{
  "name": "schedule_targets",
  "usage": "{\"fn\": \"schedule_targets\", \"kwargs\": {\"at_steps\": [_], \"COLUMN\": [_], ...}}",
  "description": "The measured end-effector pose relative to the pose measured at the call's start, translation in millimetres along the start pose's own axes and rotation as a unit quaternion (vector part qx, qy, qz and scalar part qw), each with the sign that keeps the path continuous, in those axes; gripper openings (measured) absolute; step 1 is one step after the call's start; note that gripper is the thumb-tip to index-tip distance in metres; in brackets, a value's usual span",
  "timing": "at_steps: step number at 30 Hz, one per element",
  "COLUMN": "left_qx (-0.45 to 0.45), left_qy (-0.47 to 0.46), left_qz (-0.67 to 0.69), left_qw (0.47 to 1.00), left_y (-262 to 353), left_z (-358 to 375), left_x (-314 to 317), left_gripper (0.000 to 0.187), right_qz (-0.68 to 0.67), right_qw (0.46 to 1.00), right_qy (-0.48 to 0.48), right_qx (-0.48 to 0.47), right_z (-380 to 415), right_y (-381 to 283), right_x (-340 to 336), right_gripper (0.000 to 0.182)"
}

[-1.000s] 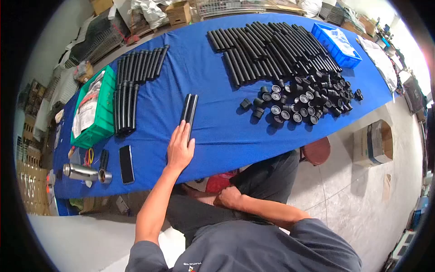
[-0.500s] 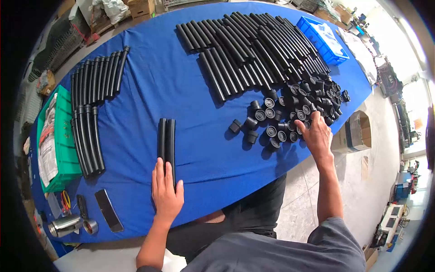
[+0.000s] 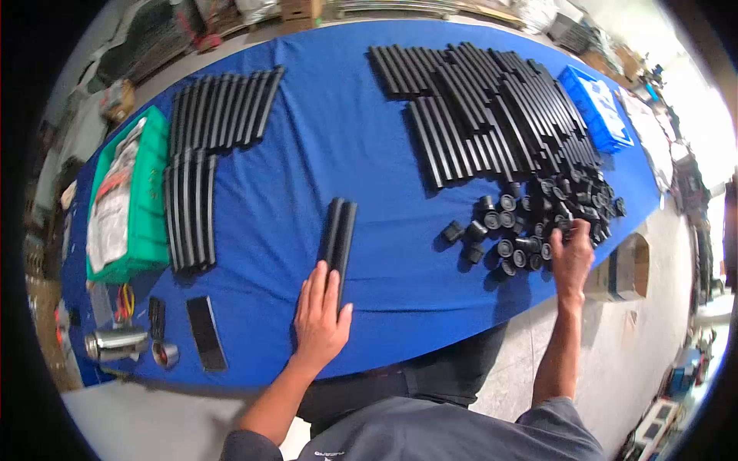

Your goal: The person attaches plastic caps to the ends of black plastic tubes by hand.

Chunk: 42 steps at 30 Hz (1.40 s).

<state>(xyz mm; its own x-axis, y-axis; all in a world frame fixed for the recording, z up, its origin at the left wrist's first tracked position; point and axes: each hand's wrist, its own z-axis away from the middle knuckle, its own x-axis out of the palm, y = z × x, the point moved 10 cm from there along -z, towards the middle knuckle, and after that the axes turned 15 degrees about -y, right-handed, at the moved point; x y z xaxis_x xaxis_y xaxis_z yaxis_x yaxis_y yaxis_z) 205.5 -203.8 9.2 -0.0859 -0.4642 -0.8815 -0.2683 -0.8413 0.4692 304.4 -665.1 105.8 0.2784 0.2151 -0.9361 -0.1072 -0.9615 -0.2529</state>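
1. Two straight black plastic tubes point(image 3: 333, 230) lie side by side on the blue cloth-covered table point(image 3: 330, 92), in front of the person, their far ends nearly level.
2. The left hand point(image 3: 320, 326) rests over their near part, long fingers extended and close together, thumb apart along the right side. It presses from above rather than gripping, probably so the round tubes neither roll nor separate.
3. The right hand point(image 3: 572, 261) reaches into a loose heap of short black plastic caps point(image 3: 507, 203), thumb and forefinger bent downward at one. Whether they are clamped on it cannot be told.
4. Beyond the heap, many black tubes point(image 3: 461, 100) lie in overlapping rows, roughly parallel, which likely keeps them from rolling.
5. On the left, two rows of black tubes with wider ends point(image 3: 223, 111) lie beside a green plastic crate point(image 3: 147, 200). A smaller blue plastic crate point(image 3: 588, 107) stands at the far right.
6. The heap comes near the table's right-hand near edge, so a nudged cap could drop. A dark phone point(image 3: 205, 334) also lies close to the near edge.
7. Bare cloth separates the two tubes from both groups, giving each hand room to move sideways.
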Motion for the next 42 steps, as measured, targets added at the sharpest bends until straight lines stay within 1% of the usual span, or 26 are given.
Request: {"fn": "schedule_targets", "kwargs": {"at_steps": [2, 3, 4, 5, 6, 7, 8, 9, 11, 13, 15, 17, 18, 19, 20, 22, 23, 25, 27, 29, 33, 34, 37, 38, 41, 42], "left_qx": [0.009, 0.013, 0.01, 0.011, 0.022, 0.014, 0.013, 0.008, -0.017, -0.038, -0.059, -0.077, -0.091, -0.107, -0.122, -0.124, -0.115, -0.093, -0.068, -0.068, -0.059, -0.058, -0.065, -0.081, -0.087, -0.085], "left_qy": [0.014, 0.019, 0.021, 0.027, 0.039, 0.037, 0.031, 0.028, -0.01, -0.05, -0.051, -0.064, -0.056, -0.062, -0.064, -0.057, -0.047, -0.033, -0.022, 0.009, 0.006, 0.002, 0.015, 0.004, -0.026, -0.05], "left_qz": [-0.003, -0.005, -0.014, -0.026, -0.035, -0.039, -0.033, -0.028, -0.035, -0.028, -0.06, -0.122, -0.109, -0.113, -0.114, -0.113, -0.113, -0.107, -0.105, -0.088, -0.075, -0.067, -0.041, -0.038, -0.02, -0.012], "left_qw": [1.0, 1.0, 1.0, 0.999, 0.998, 0.998, 0.999, 0.999, 0.999, 0.998, 0.995, 0.987, 0.988, 0.986, 0.984, 0.984, 0.986, 0.989, 0.992, 0.994, 0.995, 0.996, 0.997, 0.996, 0.996, 0.995], "left_y": [3, 4, 5, 6, 6, 7, 7, 7, 3, -11, -27, -40, -43, -42, -38, -25, -19, -12, -20, -26, -28, -30, -41, -49, -64, -66], "left_z": [0, 0, 2, 2, 3, 3, 3, 4, 10, 24, 33, 37, 34, 31, 28, 14, 8, -2, -10, -15, -17, -18, -18, -18, -19, -22], "left_x": [-3, -4, -3, -2, -1, -1, 0, -4, -16, -24, -34, -40, -44, -46, -46, -43, -41, -35, -29, -29, -32, -33, -36, -36, -35, -36], "left_gripper": [0.065, 0.063, 0.064, 0.064, 0.064, 0.064, 0.064, 0.063, 0.059, 0.058, 0.051, 0.047, 0.04, 0.04, 0.041, 0.046, 0.05, 0.058, 0.065, 0.06, 0.054, 0.053, 0.043, 0.04, 0.034, 0.034], "right_qz": [-0.142, -0.267, -0.464, -0.544, -0.615, -0.633, -0.705, -0.733, -0.749, -0.736, -0.746, -0.76, -0.765, -0.769, -0.763, -0.565, -0.434, -0.316, -0.219, -0.194, -0.153, -0.169, -0.163, -0.168, -0.275, -0.347], "right_qw": [0.99, 0.962, 0.881, 0.818, 0.748, 0.706, 0.613, 0.573, 0.58, 0.589, 0.577, 0.555, 0.541, 0.53, 0.536, 0.77, 0.85, 0.894, 0.916, 0.93, 0.948, 0.945, 0.948, 0.947, 0.893, 0.848], "right_qy": [-0.007, -0.022, -0.072, -0.176, -0.243, -0.301, -0.341, -0.351, -0.308, -0.327, -0.32, -0.334, -0.346, -0.353, -0.36, -0.229, -0.154, -0.1, -0.065, -0.025, -0.065, -0.106, -0.038, -0.059, 0.032, 0.052], "right_qx": [-0.006, -0.058, -0.058, -0.067, -0.06, -0.103, -0.102, -0.101, -0.091, -0.072, -0.091, -0.053, -0.052, -0.057, -0.038, -0.189, -0.255, -0.3, -0.331, -0.312, -0.272, -0.259, -0.269, -0.265, -0.354, -0.398], "right_z": [10, 19, 27, 35, 46, 53, 56, 49, 30, 21, 19, 20, 19, 12, 9, -4, 0, 9, 13, 8, 0, -1, 8, 8, 20, 28], "right_y": [-37, -67, -93, -131, -170, -210, -243, -265, -286, -285, -274, -270, -271, -273, -272, -266, -269, -270, -273, -267, -260, -258, -261, -261, -271, -273], "right_x": [-28, -30, -12, 8, 40, 69, 105, 137, 179, 206, 218, 213, 221, 225, 233, 188, 166, 157, 156, 148, 162, 166, 140, 138, 98, 91], "right_gripper": [0.045, 0.05, 0.052, 0.052, 0.049, 0.046, 0.041, 0.037, 0.024, 0.025, 0.027, 0.027, 0.027, 0.027, 0.029, 0.03, 0.032, 0.04, 0.041, 0.036, 0.039, 0.05, 0.066, 0.074, 0.066, 0.055]}}
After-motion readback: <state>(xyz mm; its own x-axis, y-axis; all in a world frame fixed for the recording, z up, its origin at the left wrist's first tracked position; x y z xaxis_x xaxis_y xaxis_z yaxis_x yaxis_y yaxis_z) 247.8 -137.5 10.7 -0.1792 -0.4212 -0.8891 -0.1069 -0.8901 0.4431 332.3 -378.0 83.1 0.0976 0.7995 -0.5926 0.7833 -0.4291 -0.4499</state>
